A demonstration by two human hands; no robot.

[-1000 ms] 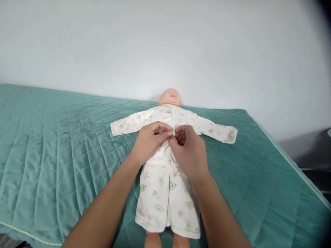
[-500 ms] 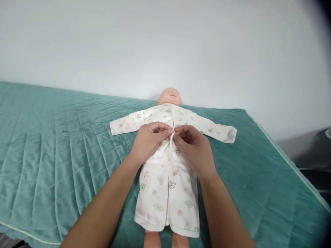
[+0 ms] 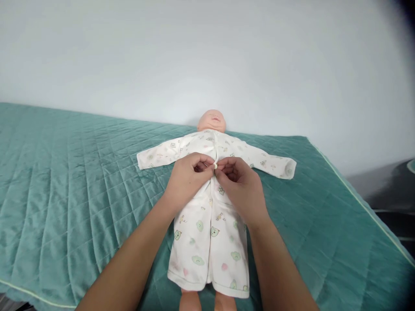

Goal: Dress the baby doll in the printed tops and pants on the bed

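A baby doll (image 3: 212, 120) lies on its back, head away from me, with both arms spread wide. It wears a white garment (image 3: 194, 233) printed with green, pink and yellow figures, and its front opening runs down the middle. My left hand (image 3: 191, 177) pinches the edge of this opening at chest height. From the other side, my right hand (image 3: 240, 183) pinches the facing edge, fingertips almost touching those of the left. Between them shows a small pale button (image 3: 215, 166), partly covered by the fingers. The doll's bare legs (image 3: 190, 300) stick out below the hem.
Under the doll spreads a green quilted cover (image 3: 81, 185) with a light piped edge. A plain pale wall (image 3: 207, 56) rises just behind the doll's head. At the far right, past the cover's edge, stands a dark object (image 3: 394, 190) I cannot make out.
Both hands stay at the same spot on the chest. Their fingertips have shifted slightly, and the small button between them now shows more plainly.
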